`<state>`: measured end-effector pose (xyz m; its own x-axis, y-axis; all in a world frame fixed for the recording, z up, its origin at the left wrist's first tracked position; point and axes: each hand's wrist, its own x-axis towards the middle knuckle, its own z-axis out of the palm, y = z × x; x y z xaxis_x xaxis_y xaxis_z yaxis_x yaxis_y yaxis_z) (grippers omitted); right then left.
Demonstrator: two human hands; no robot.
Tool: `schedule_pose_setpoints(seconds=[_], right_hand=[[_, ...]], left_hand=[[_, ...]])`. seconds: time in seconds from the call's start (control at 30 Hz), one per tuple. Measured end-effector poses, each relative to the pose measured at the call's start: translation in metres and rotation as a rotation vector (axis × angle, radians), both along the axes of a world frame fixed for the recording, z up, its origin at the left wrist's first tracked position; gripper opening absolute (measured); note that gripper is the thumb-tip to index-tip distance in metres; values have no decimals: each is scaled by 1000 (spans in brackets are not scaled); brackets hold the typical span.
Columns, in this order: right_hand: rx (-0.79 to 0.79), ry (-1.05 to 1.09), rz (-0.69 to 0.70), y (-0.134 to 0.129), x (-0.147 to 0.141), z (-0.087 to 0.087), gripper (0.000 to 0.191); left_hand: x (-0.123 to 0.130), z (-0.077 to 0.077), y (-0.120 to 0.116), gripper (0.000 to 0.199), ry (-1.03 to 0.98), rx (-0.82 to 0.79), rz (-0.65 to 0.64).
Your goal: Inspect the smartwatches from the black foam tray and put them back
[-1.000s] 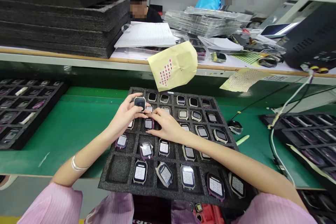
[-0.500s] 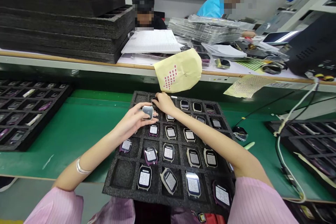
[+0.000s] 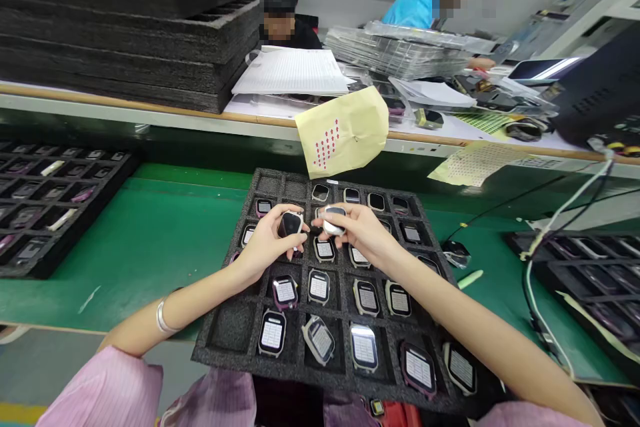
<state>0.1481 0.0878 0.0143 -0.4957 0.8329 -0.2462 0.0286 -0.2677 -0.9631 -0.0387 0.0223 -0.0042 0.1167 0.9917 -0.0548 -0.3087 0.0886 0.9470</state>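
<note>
My left hand point(image 3: 273, 238) is closed on a smartwatch body point(image 3: 291, 224) with a dark screen and a light frame. Just to the right, my right hand point(image 3: 357, 230) grips a second watch body point(image 3: 335, 221), pale-rimmed with a dark face. Both are held above a black foam tray point(image 3: 230, 328) divided into square pockets. Many pockets hold strapless watches, such as a lit white-screen watch point(image 3: 365, 348) and a purple-framed watch point(image 3: 418, 369). A few watches at the far side, like a dark-screen watch point(image 3: 376, 202), show no lit page. My hands hide some middle pockets.
A second foam tray point(image 3: 45, 200) lies on the green mat at the left, another point(image 3: 595, 273) at the right beside hanging cables point(image 3: 533, 280). Stacked foam trays point(image 3: 125, 47), papers point(image 3: 290, 73) and yellow sheets point(image 3: 345, 133) line the raised shelf. Two people sit beyond it.
My right hand has lifted a watch from a far-left pocket and drawn it back toward me. My left hand, still holding its watch, has tilted it and moved slightly right.
</note>
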Motion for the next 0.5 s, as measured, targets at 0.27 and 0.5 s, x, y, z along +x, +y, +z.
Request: schedule_pose_setpoints(seconds=[0.27, 0.5], right_hand=[[-185, 168, 166, -32, 24, -1, 62], [-37, 192, 245, -27, 24, 0, 49]], left_hand=[[4, -5, -5, 38, 126, 45, 20], [4, -9, -7, 37, 237, 76, 23]])
